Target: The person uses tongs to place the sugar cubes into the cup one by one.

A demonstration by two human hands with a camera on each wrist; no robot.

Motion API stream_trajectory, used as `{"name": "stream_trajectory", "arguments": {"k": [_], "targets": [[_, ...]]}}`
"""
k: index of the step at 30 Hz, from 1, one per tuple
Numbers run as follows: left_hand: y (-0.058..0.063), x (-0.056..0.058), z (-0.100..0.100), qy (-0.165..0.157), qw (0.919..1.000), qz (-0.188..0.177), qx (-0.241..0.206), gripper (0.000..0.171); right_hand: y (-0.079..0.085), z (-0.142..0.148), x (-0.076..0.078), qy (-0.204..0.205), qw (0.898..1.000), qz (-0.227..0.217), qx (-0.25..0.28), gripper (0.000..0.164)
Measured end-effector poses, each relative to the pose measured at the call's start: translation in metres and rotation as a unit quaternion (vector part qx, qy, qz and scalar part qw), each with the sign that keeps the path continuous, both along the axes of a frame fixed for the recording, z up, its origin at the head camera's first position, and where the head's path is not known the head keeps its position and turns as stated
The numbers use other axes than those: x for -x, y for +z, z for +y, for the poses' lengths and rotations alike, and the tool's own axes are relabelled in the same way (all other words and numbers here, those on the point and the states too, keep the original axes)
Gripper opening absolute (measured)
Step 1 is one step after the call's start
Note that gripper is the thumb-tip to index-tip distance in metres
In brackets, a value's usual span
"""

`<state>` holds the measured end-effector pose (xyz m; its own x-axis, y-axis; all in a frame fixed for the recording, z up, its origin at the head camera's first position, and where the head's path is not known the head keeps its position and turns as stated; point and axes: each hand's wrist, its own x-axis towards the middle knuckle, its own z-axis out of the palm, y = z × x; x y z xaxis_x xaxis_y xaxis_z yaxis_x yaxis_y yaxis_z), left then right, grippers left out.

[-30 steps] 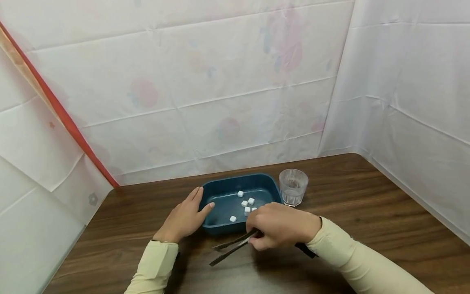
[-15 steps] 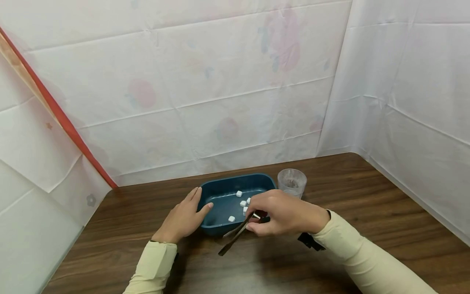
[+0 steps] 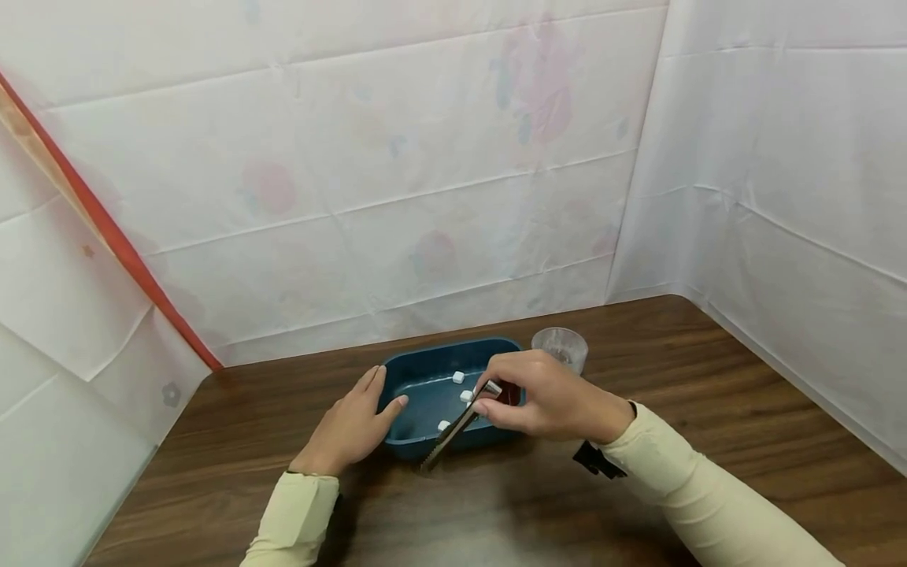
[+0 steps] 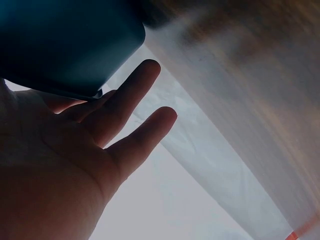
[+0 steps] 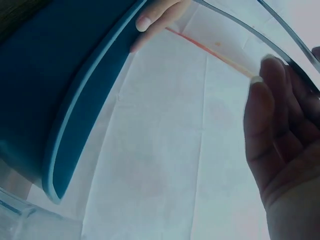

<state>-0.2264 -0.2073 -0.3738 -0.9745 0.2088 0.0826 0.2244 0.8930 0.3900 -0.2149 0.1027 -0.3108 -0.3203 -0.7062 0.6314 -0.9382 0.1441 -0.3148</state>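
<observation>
My left hand (image 3: 352, 429) lies at the left edge of a dark blue dish (image 3: 418, 359). Its thumb reaches over the rim; the fingers run straight along the outside, two of them spread in the left wrist view. Small white cubes (image 3: 458, 378) lie on the dish floor, some hidden behind my right hand. That right hand (image 3: 542, 398) pinches metal tongs (image 3: 460, 421) near their bent end, over the dish's right part. The tongs slant down to the left, serrated tips overlapping the front rim in the head view. In the right wrist view, their two thin arms (image 5: 245, 27) stand apart.
A clear glass (image 3: 561, 340) stands just behind and right of the dish, partly covered by my right hand. The brown wooden table (image 3: 269, 402) meets white patterned sheeting (image 3: 340, 236) at the back and sides. A red strip (image 3: 135, 252) runs down the left corner.
My right hand has moved up and back over the dish's right side, turning the tongs steeper and bringing their tips toward the front rim. My left hand has stayed at the dish's edge.
</observation>
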Motion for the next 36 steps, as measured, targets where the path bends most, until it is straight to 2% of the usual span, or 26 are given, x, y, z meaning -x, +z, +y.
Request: {"name": "stream_trajectory", "arguments": {"k": [9, 19, 28, 36], "targets": [[-0.001, 0.0, -0.001, -0.007, 1.0, -0.001, 0.002, 0.078, -0.004, 0.002, 0.0, -0.047, 0.998, -0.016, 0.046, 0.008], [-0.001, 0.001, -0.002, -0.008, 1.0, 0.0, -0.002, 0.078, -0.006, 0.0, 0.005, -0.074, 0.994, 0.0, 0.076, 0.007], [-0.002, 0.002, -0.001, -0.004, 1.0, 0.002, 0.004, 0.079, -0.01, 0.001, 0.011, -0.11, 0.99, 0.025, 0.08, 0.006], [0.0, 0.0, 0.0, 0.006, 1.0, -0.002, 0.006, 0.08, -0.019, 0.0, 0.019, -0.177, 0.981, 0.057, 0.055, 0.008]]}}
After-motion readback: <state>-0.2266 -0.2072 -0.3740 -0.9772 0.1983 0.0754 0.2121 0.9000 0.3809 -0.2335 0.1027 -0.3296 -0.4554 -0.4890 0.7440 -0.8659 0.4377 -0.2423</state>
